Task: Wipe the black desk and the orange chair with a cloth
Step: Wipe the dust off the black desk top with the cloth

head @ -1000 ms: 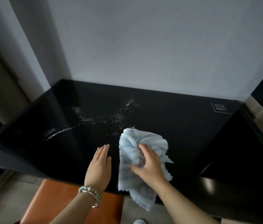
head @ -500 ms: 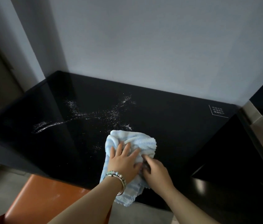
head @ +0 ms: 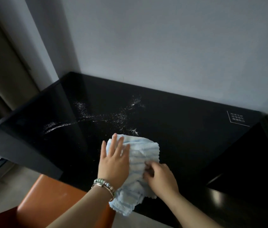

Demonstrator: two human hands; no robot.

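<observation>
Cloth point(head: 144, 153), pale blue, lies on the black counter point(head: 187, 137); left hand point(head: 114, 163) presses it flat, fingers straight; right hand point(head: 161, 179) pinches its edge, fingertips hidden; orange chair point(head: 47, 203) partly cut off.

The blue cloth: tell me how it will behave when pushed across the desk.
Likely floppy: the cloth folds in soft ridges and its near end droops over the desk edge. Probably bunches when pushed, so the left hand pressing flat should help.
</observation>
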